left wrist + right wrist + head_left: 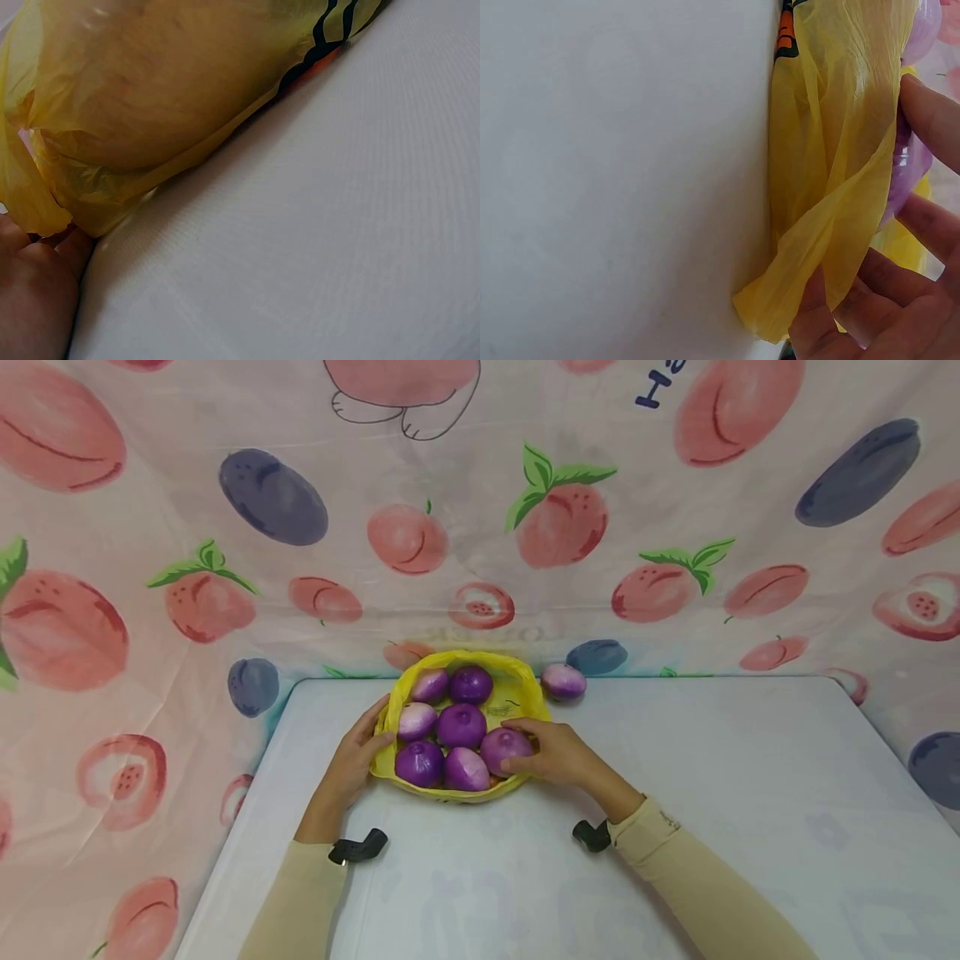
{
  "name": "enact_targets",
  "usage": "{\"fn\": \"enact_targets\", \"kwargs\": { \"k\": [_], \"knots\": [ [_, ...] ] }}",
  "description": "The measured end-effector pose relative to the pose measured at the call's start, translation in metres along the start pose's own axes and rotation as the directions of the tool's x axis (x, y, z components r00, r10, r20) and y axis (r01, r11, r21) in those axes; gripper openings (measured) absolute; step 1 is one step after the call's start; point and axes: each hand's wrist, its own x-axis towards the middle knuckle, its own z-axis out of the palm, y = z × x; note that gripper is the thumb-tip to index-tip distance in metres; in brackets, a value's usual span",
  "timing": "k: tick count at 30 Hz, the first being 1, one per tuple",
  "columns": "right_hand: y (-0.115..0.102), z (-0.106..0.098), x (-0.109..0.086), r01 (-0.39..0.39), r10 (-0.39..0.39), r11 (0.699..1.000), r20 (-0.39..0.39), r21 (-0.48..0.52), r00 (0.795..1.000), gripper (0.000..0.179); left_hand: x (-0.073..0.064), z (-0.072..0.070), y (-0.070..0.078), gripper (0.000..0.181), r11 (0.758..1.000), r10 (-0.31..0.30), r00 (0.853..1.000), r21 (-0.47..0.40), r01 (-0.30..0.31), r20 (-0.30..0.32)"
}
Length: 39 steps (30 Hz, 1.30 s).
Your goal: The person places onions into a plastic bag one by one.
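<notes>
A yellow plastic bag [536,693] lies on the table with its mouth spread, showing several purple onions [461,725] inside. At the bag's left rim, my left hand [351,764] holds the plastic, thumb on the near side and fingers partly hidden behind the edge. In the left wrist view that hand [34,292] is at the bag's lower corner. My right hand [558,752] grips a lighter purple onion [504,747] at the bag's front right, between thumb and fingers. The right wrist view shows its lower fingers [889,277] against the bag's folded edge.
One more onion [563,682] sits outside the bag, behind its right side near the table's back edge. The white table [750,777] meets a fruit-printed cloth [480,527] at the back. Black wrist mounts [360,846] are on both sleeves.
</notes>
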Motion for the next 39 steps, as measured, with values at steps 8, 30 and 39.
{"fn": "enact_targets", "kwargs": {
  "k": [8, 30, 39],
  "knots": [
    [-0.002, -0.01, -0.001, 0.006, -0.007, 1.0, -0.025, -0.025, 1.0, 0.068, 0.0, 0.0, 0.0, 0.062, 1.0, -0.008, 1.0, -0.028, 0.009, 0.01],
    [-0.004, -0.052, -0.011, -0.033, 0.048, 0.993, -0.133, 0.113, 0.99, 0.068, -0.001, 0.001, 0.002, 0.061, 0.999, -0.019, 1.0, -0.037, 0.019, -0.001],
    [0.005, -0.067, -0.011, -0.069, 0.097, 0.984, -0.172, 0.163, 0.98, 0.068, -0.001, 0.001, 0.002, 0.061, 0.999, -0.019, 1.0, -0.04, 0.019, 0.005]
  ]
}}
